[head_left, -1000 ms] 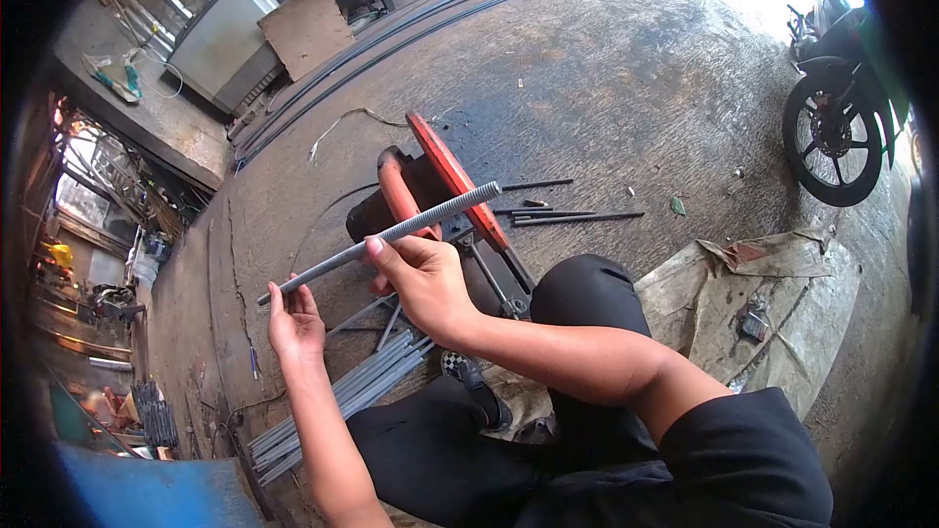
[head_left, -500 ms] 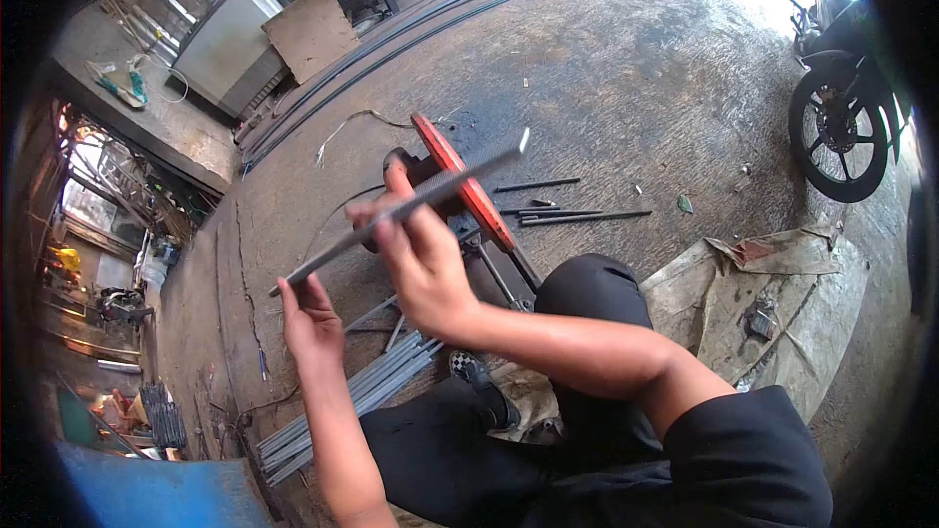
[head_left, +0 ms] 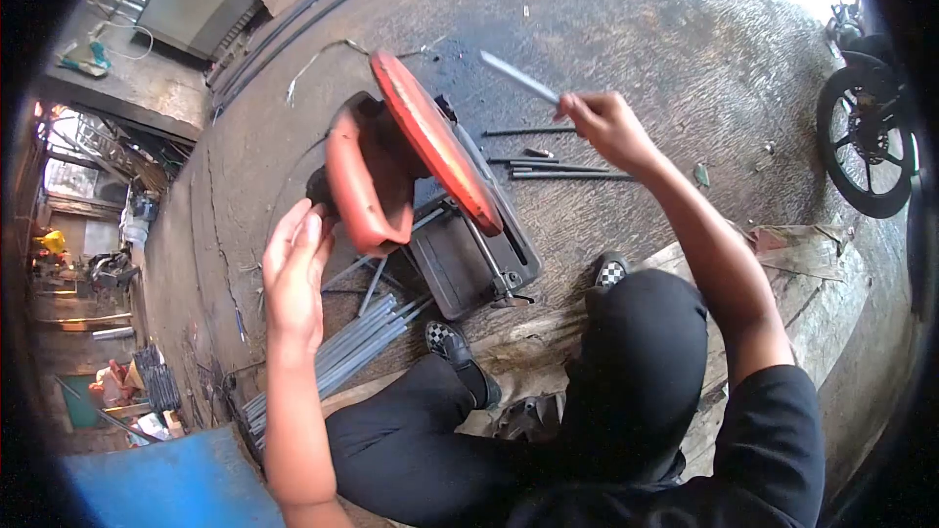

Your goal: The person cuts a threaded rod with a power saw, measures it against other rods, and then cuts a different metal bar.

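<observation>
A chop saw with a red guard and a red handle stands on the floor in front of me. Just below the handle is my left hand, its fingers stretched up beside the saw's dark motor end and holding nothing. My right hand is closed around one end of a metal rod, raised to the right of the guard. The rod's free end points up and left, away from the hand. Below the guard, the saw's dark base shows with its clamp screw.
Grey metal rods lie bundled left of my shoe. Several dark rods are on the floor right of the saw. A motorcycle wheel stands at the right, near a dirty cloth sheet. Long pipes run along the back.
My left hand has let go of the rod and moved beside the saw. My right hand has carried the rod right, its tip swinging to the upper left. The saw appears larger and less covered.
</observation>
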`<state>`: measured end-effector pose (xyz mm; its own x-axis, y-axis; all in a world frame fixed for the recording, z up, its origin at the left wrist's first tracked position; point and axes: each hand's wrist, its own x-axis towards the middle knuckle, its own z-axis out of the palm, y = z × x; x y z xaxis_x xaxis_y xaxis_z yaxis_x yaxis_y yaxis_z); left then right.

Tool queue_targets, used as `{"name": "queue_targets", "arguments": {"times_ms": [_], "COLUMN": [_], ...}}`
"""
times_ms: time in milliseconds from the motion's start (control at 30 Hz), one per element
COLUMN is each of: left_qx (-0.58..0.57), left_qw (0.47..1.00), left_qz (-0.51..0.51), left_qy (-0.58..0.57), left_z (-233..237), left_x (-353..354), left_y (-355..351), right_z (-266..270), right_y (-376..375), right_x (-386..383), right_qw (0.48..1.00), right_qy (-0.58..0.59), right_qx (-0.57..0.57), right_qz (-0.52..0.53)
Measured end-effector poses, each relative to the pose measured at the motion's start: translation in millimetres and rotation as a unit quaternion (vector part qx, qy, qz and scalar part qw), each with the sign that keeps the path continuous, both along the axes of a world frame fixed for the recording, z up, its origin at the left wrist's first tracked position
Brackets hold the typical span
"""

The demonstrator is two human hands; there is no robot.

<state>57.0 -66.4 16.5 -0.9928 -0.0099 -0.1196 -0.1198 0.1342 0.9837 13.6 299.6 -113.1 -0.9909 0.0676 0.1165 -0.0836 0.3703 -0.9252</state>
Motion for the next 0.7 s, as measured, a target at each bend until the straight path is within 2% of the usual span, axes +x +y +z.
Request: {"name": "queue_targets", "arguments": {"times_ms": [67,100,167,267,333,400,467,500,700], "left_qx": [0.026,0.035,0.062,0.057,-0.045,-0.083,-0.154,-0.176,-0.187], "left_qw": [0.999,0.997,0.993,0.987,0.992,0.989,0.985,0.981,0.976], "left_qz": [-0.035,-0.057,-0.032,0.05,0.039,0.048,-0.002,0.016,0.024], "left_qy": [-0.024,-0.033,-0.091,-0.138,-0.108,-0.111,-0.084,-0.082,-0.107], "left_z": [-7.3,-8.4,-8.7,-9.9,-13.4,-13.7,-13.2,-13.0,-10.2], "left_x": [-21.5,-33.0,-48.3,-60.5,-63.2,-63.2,-66.2,-66.0,-65.8], "left_y": [10.4,17.4,32.4,52.7,57.7,60.3,56.5,60.9,52.8], "right_z": [-64.5,-94.8,-129.6,-158.0,-173.5,-183.1,-196.6,-196.0,-205.6], "right_y": [8.5,6.6,0.0,-13.0,-21.6,-28.9,-36.1,-39.3,-49.5], "right_x": [4.4,6.9,13.4,11.1,9.7,8.8,6.8,7.5,5.9], "right_qw": [0.994,0.992,0.987,0.978,0.972,0.967,0.97,0.966,0.965], "right_qy": [-0.109,-0.124,-0.159,-0.194,-0.209,-0.22,-0.197,-0.212,-0.206], "right_qx": [0.016,0.005,-0.015,-0.03,-0.051,-0.059,-0.063,-0.077,-0.084], "right_qz": [0.003,0.012,0.032,0.074,0.094,0.112,0.126,0.123,0.136]}}
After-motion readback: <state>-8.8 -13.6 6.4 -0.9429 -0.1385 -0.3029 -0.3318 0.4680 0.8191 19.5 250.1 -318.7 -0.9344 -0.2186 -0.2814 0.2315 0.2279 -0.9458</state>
